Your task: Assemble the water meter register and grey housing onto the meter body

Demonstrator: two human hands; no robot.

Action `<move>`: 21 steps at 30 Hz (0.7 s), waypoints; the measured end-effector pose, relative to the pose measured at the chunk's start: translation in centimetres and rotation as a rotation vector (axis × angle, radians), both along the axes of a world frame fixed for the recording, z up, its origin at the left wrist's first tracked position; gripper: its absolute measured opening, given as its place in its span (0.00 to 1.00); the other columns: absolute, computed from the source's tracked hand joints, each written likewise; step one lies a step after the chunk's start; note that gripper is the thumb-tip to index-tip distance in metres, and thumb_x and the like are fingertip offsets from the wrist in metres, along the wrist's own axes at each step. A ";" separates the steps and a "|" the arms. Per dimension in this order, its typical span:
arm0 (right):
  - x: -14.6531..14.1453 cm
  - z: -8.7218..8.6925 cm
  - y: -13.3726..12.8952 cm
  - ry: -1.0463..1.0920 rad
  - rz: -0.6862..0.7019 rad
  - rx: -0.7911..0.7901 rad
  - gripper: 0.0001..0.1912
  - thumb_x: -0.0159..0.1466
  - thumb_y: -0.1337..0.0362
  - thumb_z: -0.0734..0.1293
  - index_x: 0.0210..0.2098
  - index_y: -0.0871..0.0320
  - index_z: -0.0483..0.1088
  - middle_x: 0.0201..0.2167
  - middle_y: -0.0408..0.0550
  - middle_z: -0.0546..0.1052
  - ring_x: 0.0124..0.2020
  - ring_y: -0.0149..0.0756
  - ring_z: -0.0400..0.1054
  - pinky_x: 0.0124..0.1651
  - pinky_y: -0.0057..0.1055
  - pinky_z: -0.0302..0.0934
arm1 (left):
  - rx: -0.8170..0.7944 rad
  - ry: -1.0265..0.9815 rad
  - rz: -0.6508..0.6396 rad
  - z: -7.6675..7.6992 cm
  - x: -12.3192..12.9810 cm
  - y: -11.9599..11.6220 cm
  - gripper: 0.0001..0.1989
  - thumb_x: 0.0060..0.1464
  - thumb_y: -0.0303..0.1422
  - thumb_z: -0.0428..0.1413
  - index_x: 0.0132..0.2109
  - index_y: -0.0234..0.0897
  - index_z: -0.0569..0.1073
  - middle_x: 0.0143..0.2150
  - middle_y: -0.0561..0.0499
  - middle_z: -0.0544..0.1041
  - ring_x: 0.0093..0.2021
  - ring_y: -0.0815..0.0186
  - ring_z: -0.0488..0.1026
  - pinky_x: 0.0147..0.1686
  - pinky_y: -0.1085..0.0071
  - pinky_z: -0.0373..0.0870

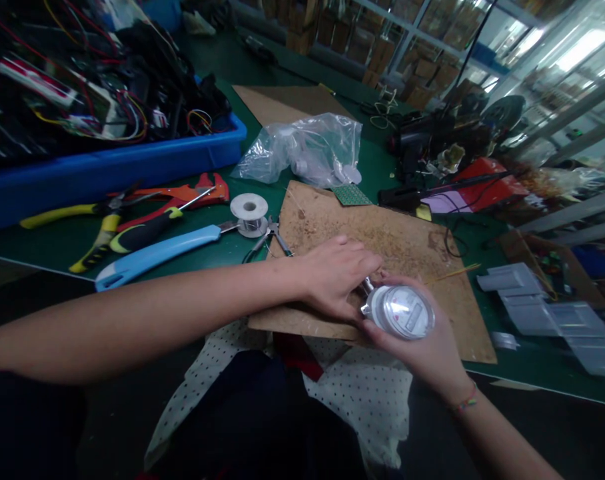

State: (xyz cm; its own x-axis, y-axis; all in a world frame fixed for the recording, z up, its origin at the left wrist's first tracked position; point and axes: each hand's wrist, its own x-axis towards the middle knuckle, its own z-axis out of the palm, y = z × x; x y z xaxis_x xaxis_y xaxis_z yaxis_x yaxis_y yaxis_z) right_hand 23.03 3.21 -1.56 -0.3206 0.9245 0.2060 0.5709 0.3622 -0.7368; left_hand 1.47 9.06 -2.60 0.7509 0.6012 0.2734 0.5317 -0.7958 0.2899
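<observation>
My right hand (422,340) is wrapped around a round meter (405,312) with a clear domed cover and a pale printed face. A small shiny metal fitting (366,297) sticks out of the meter's left side. My left hand (340,273) is closed at that fitting, its thumb below and its curled fingers above; the fingertips are partly hidden. Both hands are over the near edge of a worn brown board (327,223). Beyond them, a small green circuit board (351,195) lies at the board's far edge.
A blue bin (182,157) of wired parts stands at the left. Before it lie pliers (100,240), a screwdriver (147,230), a light-blue-handled tool (157,253) and a solder spool (250,208). A clear bag (312,147) sits behind; grey plastic trays (547,310) are at the right.
</observation>
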 end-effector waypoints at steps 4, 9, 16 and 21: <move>-0.3 -0.5 -0.4 0.067 -0.084 0.008 0.29 0.51 0.57 0.80 0.51 0.50 0.72 0.50 0.48 0.78 0.53 0.52 0.74 0.70 0.67 0.47 | 0.016 0.034 0.045 0.3 0.1 -0.5 0.32 0.51 0.51 0.60 0.53 0.32 0.68 0.50 0.40 0.76 0.51 0.49 0.71 0.49 0.55 0.62; -0.6 -1.5 -0.8 0.154 -0.145 0.050 0.29 0.51 0.59 0.80 0.51 0.53 0.72 0.51 0.51 0.78 0.55 0.54 0.73 0.70 0.67 0.48 | 0.022 0.035 0.071 0.2 0.2 -0.7 0.31 0.52 0.52 0.58 0.53 0.32 0.68 0.50 0.40 0.76 0.50 0.49 0.71 0.47 0.55 0.62; -1.4 -2.1 -1.1 0.220 -0.209 0.119 0.27 0.54 0.60 0.79 0.50 0.55 0.73 0.52 0.53 0.77 0.62 0.54 0.67 0.69 0.60 0.54 | 0.023 0.021 0.082 0.0 0.2 -0.9 0.32 0.53 0.54 0.57 0.53 0.32 0.67 0.50 0.40 0.76 0.51 0.49 0.71 0.49 0.53 0.62; -1.6 -2.1 -1.4 0.209 -0.244 0.109 0.27 0.54 0.59 0.79 0.51 0.55 0.72 0.52 0.53 0.77 0.64 0.53 0.65 0.70 0.61 0.51 | 0.028 0.020 0.093 -0.1 0.3 -1.0 0.33 0.53 0.53 0.56 0.55 0.30 0.67 0.51 0.38 0.76 0.51 0.48 0.71 0.48 0.52 0.62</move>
State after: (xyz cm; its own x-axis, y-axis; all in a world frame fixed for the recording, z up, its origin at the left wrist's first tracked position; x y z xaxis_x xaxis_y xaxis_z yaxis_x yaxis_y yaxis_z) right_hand 21.40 1.79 -3.68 -0.0327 0.9379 0.3454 0.4916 0.3160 -0.8115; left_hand 1.80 8.05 -2.66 0.6976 0.6610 0.2763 0.6091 -0.7503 0.2570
